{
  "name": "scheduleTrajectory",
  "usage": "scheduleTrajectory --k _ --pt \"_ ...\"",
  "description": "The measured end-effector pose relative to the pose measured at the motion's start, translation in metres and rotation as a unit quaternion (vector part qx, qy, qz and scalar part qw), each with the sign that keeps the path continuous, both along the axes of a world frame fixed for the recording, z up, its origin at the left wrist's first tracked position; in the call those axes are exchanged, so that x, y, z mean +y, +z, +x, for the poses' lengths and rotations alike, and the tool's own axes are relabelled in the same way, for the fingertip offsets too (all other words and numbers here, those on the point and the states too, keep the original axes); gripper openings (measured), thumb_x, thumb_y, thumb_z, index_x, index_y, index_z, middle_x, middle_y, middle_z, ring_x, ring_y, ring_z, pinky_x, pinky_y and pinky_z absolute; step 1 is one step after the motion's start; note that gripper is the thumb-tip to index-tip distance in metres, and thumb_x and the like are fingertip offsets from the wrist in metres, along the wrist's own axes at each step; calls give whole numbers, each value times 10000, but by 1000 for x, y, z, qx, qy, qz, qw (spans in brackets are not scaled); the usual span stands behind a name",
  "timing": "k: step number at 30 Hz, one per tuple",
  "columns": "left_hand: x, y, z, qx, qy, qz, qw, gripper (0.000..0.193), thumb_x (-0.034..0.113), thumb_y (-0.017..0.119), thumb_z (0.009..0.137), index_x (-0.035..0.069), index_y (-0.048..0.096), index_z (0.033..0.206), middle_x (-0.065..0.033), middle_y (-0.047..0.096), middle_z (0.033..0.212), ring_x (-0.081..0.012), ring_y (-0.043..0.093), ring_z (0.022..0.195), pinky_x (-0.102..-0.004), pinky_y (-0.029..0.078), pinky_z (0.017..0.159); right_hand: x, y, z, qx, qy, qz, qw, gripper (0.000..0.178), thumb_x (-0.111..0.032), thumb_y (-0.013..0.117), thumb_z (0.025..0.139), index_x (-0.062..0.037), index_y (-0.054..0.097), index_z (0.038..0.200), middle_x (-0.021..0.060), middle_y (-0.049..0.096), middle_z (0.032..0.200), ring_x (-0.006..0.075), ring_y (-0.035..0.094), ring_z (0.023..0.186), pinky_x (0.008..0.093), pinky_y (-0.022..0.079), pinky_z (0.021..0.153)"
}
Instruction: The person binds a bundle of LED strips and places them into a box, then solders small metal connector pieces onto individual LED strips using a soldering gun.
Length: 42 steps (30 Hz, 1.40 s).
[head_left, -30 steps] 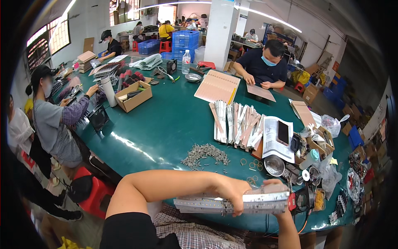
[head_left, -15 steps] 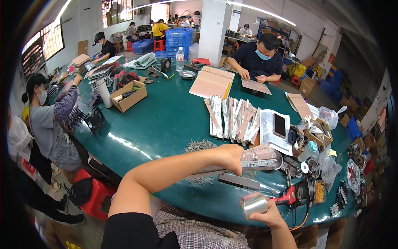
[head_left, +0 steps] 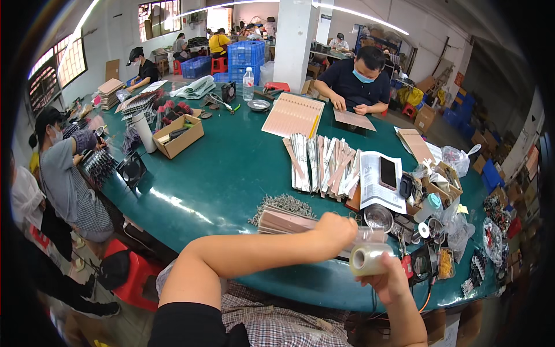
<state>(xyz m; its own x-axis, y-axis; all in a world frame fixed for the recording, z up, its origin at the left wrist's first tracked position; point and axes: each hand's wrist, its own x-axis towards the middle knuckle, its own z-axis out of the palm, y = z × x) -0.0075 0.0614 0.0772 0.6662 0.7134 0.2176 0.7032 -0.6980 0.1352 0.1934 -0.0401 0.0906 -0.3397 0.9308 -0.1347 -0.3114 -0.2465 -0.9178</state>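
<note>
Tape roll (head_left: 380, 260), clear, gripped in right hand (head_left: 391, 281), fingers and thumb around it, hollow core facing roughly toward left hand (head_left: 338, 232). Left hand closed like a fist, just ahead and left of the roll; fingertips hidden, cannot tell if it grips strips, a tape end or both. Strip bundle (head_left: 283, 221), pinkish, shows to the left of left hand, beyond the left forearm; what looks like its other end pokes out between left hand and roll. Metal parts pile (head_left: 289, 203), small and grey, just beyond the bundle, ahead-left of left hand. Metal bowl (head_left: 378, 218) near, ahead of right hand; red tool (head_left: 407, 267) just right of it. Loose strips (head_left: 324, 170) farther ahead of both hands. Risks, my judgement: slack pressure from left hand could let bundled strips slide out of line or fan; pulling the roll at a slant could crease tape or stick it to itself; bundle swung forward could scatter the small parts, being so close; a wide sweep of right hand could bump the red tool or bowl; a weak hold on the smooth roll could drop it.
</note>
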Motion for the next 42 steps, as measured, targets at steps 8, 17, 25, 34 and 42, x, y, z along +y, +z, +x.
scheduleTrajectory --k 8,17,25,34,42 --pt "-43 12 -6 144 -233 -270 923 384 158 720 596 44 684 961 -171 691 853 -342 675 809 -430 533 679 2 44 39 -96 138 -70 983 452 -209 549 932 105 521 1256 163 674 791 123 518 446 208 374 400" --pt "-48 14 -5 -59 -354 -647 673 485 -22 742 610 -2 584 1068 -70 678 959 -153 641 943 -317 514 749 8 2 31 -411 46 438 798 414 -124 757 770 -47 652 1163 164 483 1267 214 584 1039 343 504 891" --pt "-39 7 -13 -192 -302 -795 490 609 94 817 642 -52 545 1167 -163 699 981 -198 687 834 -319 550 735 23 -30 15 -255 -76 212 940 683 -49 839 682 -34 511 1281 137 656 1112 204 660 985 318 544 857" --pt "-41 -33 -25 -337 -112 -805 476 606 325 725 852 -76 484 1237 -146 650 986 -188 688 844 -322 579 733 15 -51 30 -360 -9 180 915 404 -126 836 688 -7 675 1039 85 724 990 145 681 894 310 535 804" --pt "-44 -35 -28 -313 -90 -795 512 657 357 758 838 -57 443 1239 -161 658 934 -192 691 796 -297 576 678 -16 -36 25 -305 45 64 949 415 -188 836 743 -3 697 1087 98 728 1019 174 674 945 324 517 858"
